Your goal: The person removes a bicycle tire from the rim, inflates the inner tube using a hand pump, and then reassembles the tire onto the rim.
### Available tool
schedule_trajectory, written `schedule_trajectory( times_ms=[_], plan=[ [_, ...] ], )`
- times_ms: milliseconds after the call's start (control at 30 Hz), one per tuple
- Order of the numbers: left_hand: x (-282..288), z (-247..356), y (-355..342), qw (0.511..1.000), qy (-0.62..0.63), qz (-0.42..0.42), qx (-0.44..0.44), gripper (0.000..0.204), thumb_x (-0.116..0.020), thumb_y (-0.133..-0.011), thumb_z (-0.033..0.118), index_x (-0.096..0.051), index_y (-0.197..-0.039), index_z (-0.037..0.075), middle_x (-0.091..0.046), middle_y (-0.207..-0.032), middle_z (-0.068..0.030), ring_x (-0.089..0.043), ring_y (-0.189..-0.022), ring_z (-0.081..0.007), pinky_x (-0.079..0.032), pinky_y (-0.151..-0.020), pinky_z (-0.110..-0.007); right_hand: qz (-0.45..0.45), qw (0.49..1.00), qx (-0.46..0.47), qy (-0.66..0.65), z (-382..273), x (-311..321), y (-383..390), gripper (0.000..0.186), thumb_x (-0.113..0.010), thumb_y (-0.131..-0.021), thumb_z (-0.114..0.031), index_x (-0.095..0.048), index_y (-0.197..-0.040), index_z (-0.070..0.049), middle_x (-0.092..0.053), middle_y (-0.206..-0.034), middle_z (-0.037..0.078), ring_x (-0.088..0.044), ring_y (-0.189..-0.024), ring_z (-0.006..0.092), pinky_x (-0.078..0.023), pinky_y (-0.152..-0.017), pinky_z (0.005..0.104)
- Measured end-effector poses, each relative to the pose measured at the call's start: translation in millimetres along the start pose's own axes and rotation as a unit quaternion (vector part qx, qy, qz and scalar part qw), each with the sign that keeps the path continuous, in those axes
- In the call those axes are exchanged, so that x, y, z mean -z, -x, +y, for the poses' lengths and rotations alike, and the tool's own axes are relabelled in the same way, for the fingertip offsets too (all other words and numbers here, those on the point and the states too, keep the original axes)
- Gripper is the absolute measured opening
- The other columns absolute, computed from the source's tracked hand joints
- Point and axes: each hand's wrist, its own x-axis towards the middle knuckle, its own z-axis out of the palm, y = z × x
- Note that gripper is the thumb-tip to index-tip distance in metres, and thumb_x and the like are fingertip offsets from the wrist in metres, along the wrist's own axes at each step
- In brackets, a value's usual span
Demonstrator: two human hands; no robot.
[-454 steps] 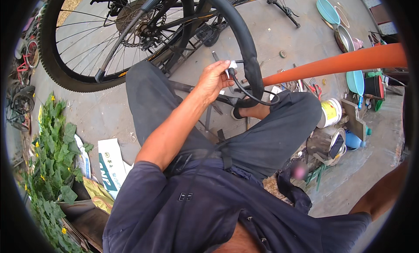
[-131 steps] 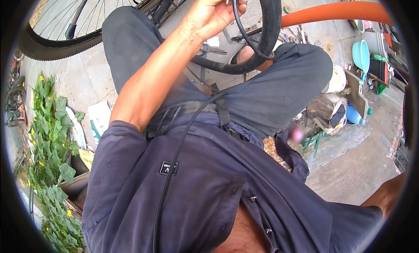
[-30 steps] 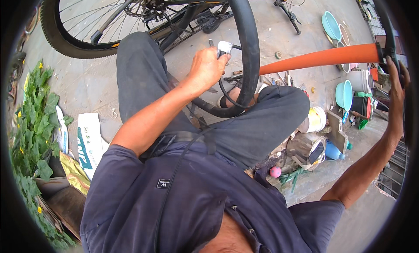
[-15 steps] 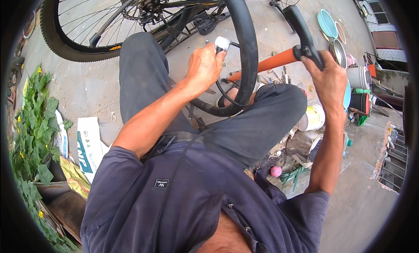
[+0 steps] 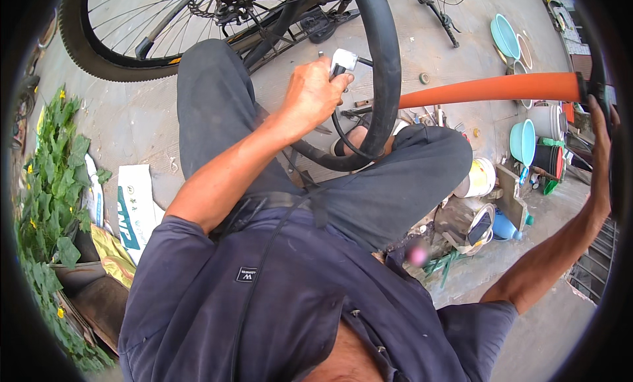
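My left hand (image 5: 313,95) is closed on a pump head (image 5: 344,60), a whitish block with a black part, held inside the loop of a black inner tube (image 5: 389,65). The tube stands upright between my legs, looking round and filled out. A thin black hose (image 5: 339,126) curves below the pump head. Out at the right edge, my right hand (image 5: 601,115) grips the black handle (image 5: 599,65) of a floor pump with an orange barrel (image 5: 488,90). Part of that hand is cut off by the dark rim. Behind the tube, the pump's lower end is partly hidden.
A bicycle with its rear wheel (image 5: 79,42) lies ahead on the concrete. Small tools (image 5: 442,116) are scattered beyond my right knee. Basins (image 5: 522,141), buckets (image 5: 478,177) and a pink ball (image 5: 417,253) stand to the right. Leafy plants (image 5: 56,164) and a white sack (image 5: 135,210) line the left.
My right hand has swung far right and outward with the pump handle, and the orange barrel shows much longer. My left hand and the tube have shifted slightly right in the picture.
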Motion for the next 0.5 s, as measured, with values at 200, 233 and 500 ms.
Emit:
schedule_trajectory(
  times_ms=[200, 233, 500],
  plan=[
    [-10.9, -8.4, -5.5, 0.996, -0.028, 0.033, -0.075, 0.025, -0.063, -0.09, 0.017, -0.062, -0.091, -0.008, -0.069, -0.076, -0.0144, -0.07, -0.063, -0.0189, -0.054, -0.055, -0.033, -0.006, 0.981, -0.079, 0.175, -16.7, -138.7, 86.4, 0.04, -0.082, -0.074, -0.039, -0.074, -0.102, -0.012, -0.068, -0.071, 0.01, -0.065, -0.057, 0.0188, -0.05, -0.057, 0.0297],
    [-11.8, -5.9, -7.9, 0.995, -0.028, 0.039, -0.088, 0.025, -0.063, -0.09, 0.017, -0.061, -0.091, -0.008, -0.069, -0.075, -0.0144, -0.07, -0.063, -0.019, -0.054, -0.055, -0.033, -0.002, 0.983, -0.04, 0.177, -13.6, -147.0, 93.2, 0.04, -0.081, -0.074, -0.039, -0.074, -0.101, -0.011, -0.068, -0.072, 0.011, -0.066, -0.059, 0.0231, -0.05, -0.057, 0.0317],
    [-9.6, -11.9, -11.1, 0.994, -0.049, 0.053, -0.085, 0.025, -0.063, -0.09, 0.017, -0.062, -0.09, -0.008, -0.068, -0.073, -0.013, -0.07, -0.063, -0.019, -0.054, -0.056, -0.033, -0.055, 0.989, -0.044, 0.133, -31.3, -86.1, 65.0, 0.038, -0.082, -0.077, -0.032, -0.073, -0.104, -0.007, -0.068, -0.071, 0.009, -0.061, -0.061, 0.0091, -0.048, -0.058, 0.0257]
  ],
)
